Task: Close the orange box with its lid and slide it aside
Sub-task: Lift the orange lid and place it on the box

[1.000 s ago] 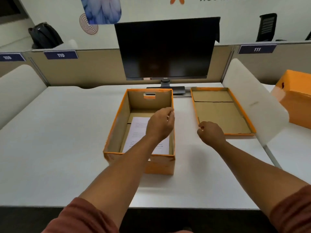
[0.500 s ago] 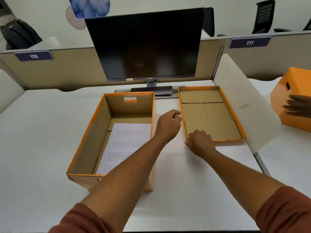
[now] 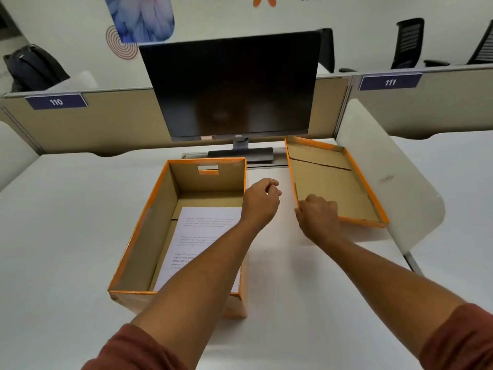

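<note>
Head view: the orange box (image 3: 184, 231) stands open on the white desk (image 3: 53, 236), a printed sheet (image 3: 202, 236) lying flat on its floor. Its lid (image 3: 333, 182) sits upside down just to the right of the box, its near-left corner raised a little off the desk. The right hand (image 3: 317, 220) pinches that corner's rim between thumb and fingers. The left hand (image 3: 262, 200) hovers between box and lid, fingers loosely curled, holding nothing. I judge the task barely started: only 1 grip is made; turning the lid over, seating it on the box and sliding the box aside all remain
</note>
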`<state>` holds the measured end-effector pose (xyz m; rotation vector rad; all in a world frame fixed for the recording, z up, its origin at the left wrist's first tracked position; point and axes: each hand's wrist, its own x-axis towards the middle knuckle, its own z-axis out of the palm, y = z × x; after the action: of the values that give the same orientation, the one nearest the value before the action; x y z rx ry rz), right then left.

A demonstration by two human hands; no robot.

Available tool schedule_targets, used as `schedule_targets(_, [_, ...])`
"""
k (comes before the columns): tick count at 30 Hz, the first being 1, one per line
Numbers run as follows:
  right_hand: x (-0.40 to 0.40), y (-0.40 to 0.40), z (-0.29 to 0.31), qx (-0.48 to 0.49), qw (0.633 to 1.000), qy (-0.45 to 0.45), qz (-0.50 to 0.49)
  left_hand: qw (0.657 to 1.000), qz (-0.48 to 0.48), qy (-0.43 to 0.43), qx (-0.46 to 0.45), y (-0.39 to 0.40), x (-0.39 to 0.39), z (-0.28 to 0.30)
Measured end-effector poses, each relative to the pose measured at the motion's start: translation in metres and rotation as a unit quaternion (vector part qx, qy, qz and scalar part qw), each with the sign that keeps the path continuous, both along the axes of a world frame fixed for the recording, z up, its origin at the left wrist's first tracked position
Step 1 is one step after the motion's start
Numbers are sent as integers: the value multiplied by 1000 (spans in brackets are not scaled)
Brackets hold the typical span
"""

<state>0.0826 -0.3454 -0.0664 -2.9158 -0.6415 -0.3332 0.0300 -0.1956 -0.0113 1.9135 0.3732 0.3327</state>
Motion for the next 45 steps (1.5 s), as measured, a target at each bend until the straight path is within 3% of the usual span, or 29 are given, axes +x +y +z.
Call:
schedule_targets(5, [9,8,64,153,988,-28,-21,999,-8,-33,0,10,-15,14])
schedule_targets(13, [-17,-2,155,258,958,-118,-28,998,-21,-59,-25,40,-54,33])
schedule_targets(26, [-119,34,224,461,875,-145,24,996,-61,-42,-49,58,-106,62])
schedule_targets(32, [-161,44,267,599,787,-146,36,983,-152,35,-100,61,-128,73])
schedule_targets(39, [-191,60,271,778,627,-5,27,951,-131,76,-270,80,-151,83])
schedule_targets(43, [-199,72,253,808,584,71,22,945,-91,35,-313,110,-167,72])
schedule_targets(45, [-200,76,240,807,579,110,24,949,-70,23,-308,126,-175,66])
